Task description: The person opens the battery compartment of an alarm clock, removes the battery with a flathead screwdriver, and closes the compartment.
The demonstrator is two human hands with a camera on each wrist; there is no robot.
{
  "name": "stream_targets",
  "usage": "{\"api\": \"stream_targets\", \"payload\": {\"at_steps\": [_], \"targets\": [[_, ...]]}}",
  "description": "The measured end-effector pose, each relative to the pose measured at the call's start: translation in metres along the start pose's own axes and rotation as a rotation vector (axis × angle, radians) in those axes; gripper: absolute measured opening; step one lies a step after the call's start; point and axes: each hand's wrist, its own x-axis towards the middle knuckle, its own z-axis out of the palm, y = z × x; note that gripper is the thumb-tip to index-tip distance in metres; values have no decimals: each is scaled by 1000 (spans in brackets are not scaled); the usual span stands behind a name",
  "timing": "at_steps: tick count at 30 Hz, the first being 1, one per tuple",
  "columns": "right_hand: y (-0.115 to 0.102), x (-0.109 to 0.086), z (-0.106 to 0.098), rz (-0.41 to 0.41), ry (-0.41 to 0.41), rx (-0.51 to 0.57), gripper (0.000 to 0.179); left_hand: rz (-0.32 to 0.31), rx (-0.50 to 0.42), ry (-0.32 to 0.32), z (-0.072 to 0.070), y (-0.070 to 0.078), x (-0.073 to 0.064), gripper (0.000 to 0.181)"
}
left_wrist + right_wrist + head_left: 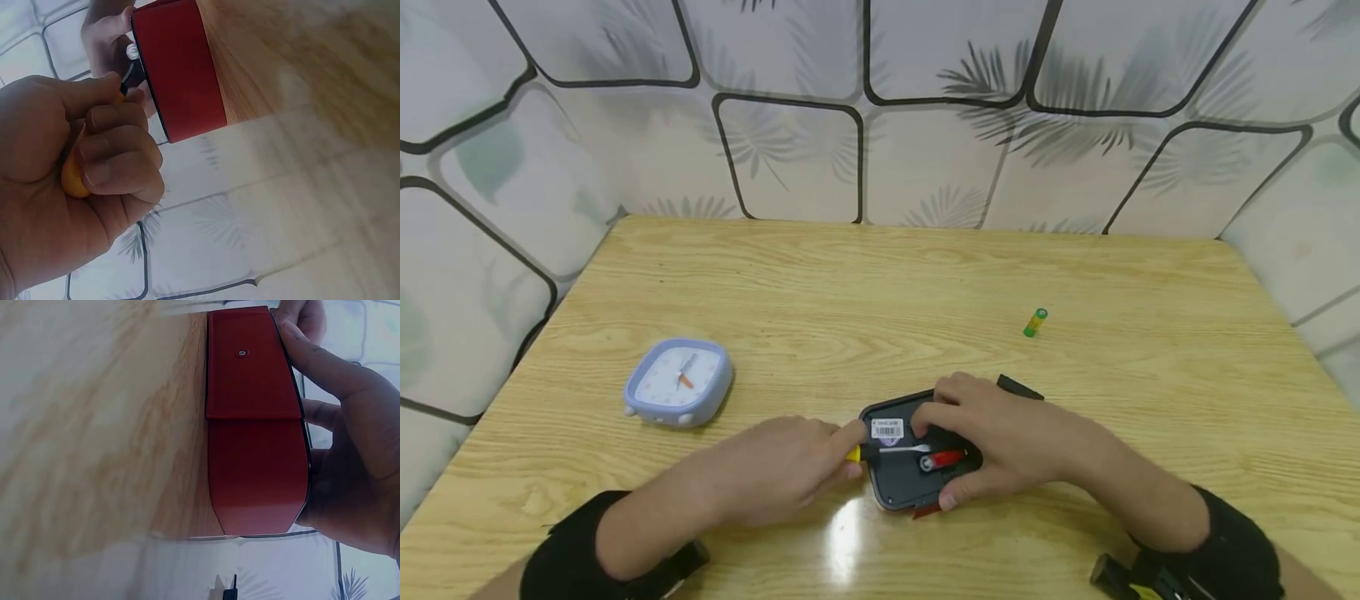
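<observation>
Face down on the table lies a red-sided box with a black back (pixel 895 487), which bears a white barcode label (pixel 887 428). My left hand (pixel 801 462) grips a screwdriver (pixel 901 450) by its yellow handle, fingers curled round it in the left wrist view. The metal tip reaches to the side of a red battery (pixel 946 459) set in the box's back. Over the right part of the box, my right hand (pixel 1000 433) holds it, thumb at the near edge and fingers on the back. The right wrist view shows the red side (pixel 256 469) with a small round hole.
A light-blue alarm clock (pixel 679 382) stands on the table at left. Farther back on the right lies a green and yellow battery (pixel 1035 322). A black strip (pixel 1020 387) juts out behind my right hand. The patterned wall (pixel 925 167) meets the table's far edge.
</observation>
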Motion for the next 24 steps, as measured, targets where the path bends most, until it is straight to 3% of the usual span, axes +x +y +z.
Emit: {"api": "stream_targets", "payload": {"at_steps": [9,13,18,21,24], "targets": [[2,0,1,-6,3,5,60,-47,-2,-10,-10,-1,-6,16],[2,0,2,-9,18,-3,61,-109,8,67,-15,-2,-9,17],[2,0,2,-8,25,-24,61,-219,128,201,-14,-6,-8,17],[1,-1,3,-5,21,-31,61,-256,122,204,-12,-11,-7,16],[0,0,3,-1,26,-36,60,-252,69,192,-9,-17,-4,15]]}}
